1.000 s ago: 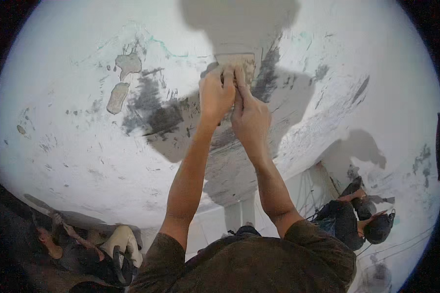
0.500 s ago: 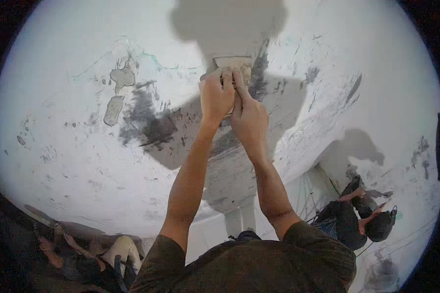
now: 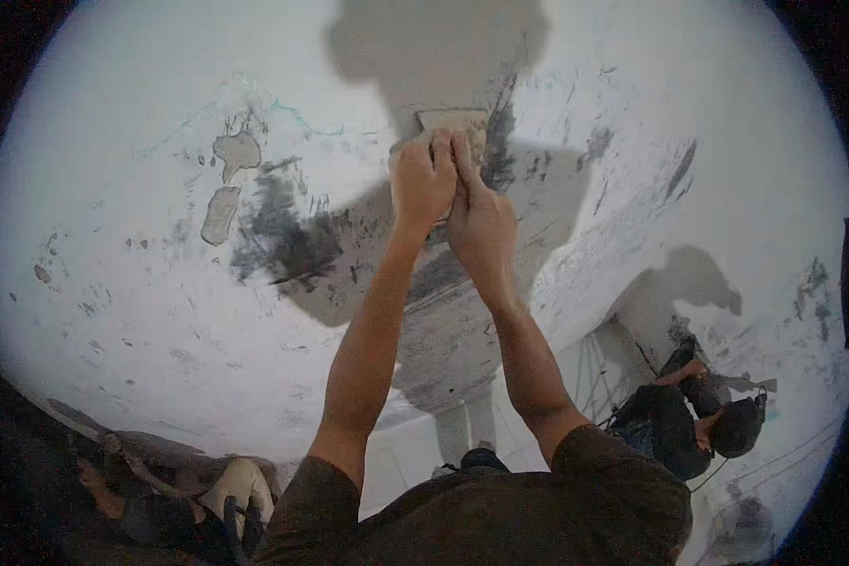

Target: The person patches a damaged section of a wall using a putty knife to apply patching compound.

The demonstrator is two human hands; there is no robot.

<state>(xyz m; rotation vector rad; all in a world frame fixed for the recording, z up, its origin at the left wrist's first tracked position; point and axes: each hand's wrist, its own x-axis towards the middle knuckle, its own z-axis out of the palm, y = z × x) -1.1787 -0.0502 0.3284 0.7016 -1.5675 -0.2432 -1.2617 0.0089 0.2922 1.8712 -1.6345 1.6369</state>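
Both my arms stretch up to a white wall (image 3: 575, 274) smeared with grey and dark patches. My left hand (image 3: 422, 184) is closed on a flat beige block (image 3: 456, 119), its fingers curled over the near part. My right hand (image 3: 483, 226) lies alongside, closed on the same block, with its fingers stretched up along it. The block's wider far end shows beyond my fingertips, flat against the wall; most of the rest is hidden under my hands. What kind of tool it is I cannot make out.
Two grey filled patches (image 3: 221, 215) mark the wall to the left. At the lower right, a person (image 3: 693, 415) in dark clothes holds a flat tool (image 3: 750, 385) near the wall. Another person (image 3: 156, 514) is at the lower left. Shadows fall across the wall.
My hands and the block have barely shifted, slightly to the right. The person at the lower right has extended the flat tool further to the right.
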